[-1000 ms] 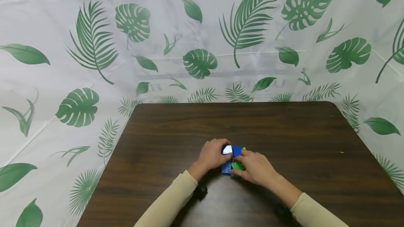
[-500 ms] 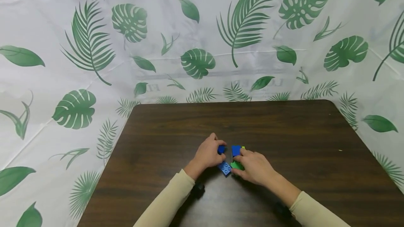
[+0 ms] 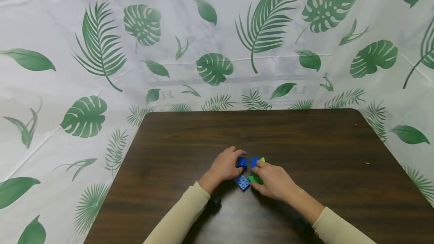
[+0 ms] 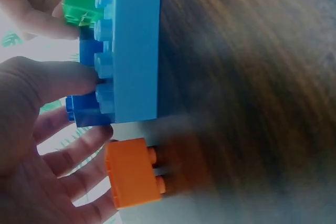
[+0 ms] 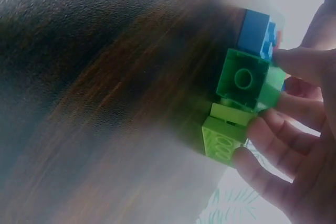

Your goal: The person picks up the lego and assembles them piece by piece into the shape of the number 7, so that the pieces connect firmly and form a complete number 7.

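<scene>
In the head view my left hand (image 3: 223, 166) pinches a dark blue toy building brick (image 3: 242, 162), studs showing, between thumb and fingers. Just below its thumb lies a longer, lighter blue brick (image 3: 242, 182), tilted on the table. In the left wrist view an orange brick (image 4: 131, 174) stands by the outer fingertips. My right hand (image 3: 276, 179) grips a green brick (image 3: 255, 178) at its thumb and fingers; the right wrist view shows this brick's hollow side (image 5: 242, 80). Its other fingers touch lime bricks (image 5: 226, 135). Another blue brick (image 3: 255, 162) sits at its index finger, partly covered.
The dark wooden table (image 3: 190, 134) spreads around the bricks. A small yellow scrap (image 3: 367, 163) lies toward the right. Behind the table hangs a white sheet (image 3: 183, 10) printed with green leaves. A black device (image 3: 214, 203) sits under the left wrist.
The left hand shifted left, away from the right hand's bricks, and turned the dark blue brick studs into view. The lighter blue brick swung from straight to slanted. The right hand stayed nearly still.
</scene>
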